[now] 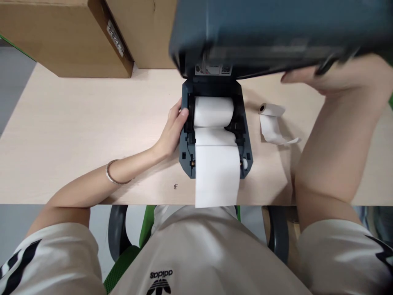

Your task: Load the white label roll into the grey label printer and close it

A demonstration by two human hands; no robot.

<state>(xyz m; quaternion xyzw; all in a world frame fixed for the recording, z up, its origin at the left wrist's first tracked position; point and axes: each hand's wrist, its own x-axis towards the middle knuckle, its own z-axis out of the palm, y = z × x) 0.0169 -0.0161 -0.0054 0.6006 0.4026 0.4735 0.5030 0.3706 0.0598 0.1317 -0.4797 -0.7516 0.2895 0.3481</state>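
A dark printer base [186, 157] stands on the table with its large lid [264, 28] raised above it. Inside lies a white paper roll [214, 111], and its paper strip [217, 176] runs over the printer's front and past the table edge. My left hand [173, 130] grips the left side of the base, thumb on the rim. At the upper right, my right hand [344, 76] holds the lid's edge from below, its fingers partly hidden by the lid. The lid looks slightly blurred.
To the right of the printer lies a small paper roll [272, 110] with a loose, curled tail. Cardboard boxes [92, 45] stand at the back left of the light wooden table [76, 102]. Chair armrests [118, 233] show below the front edge.
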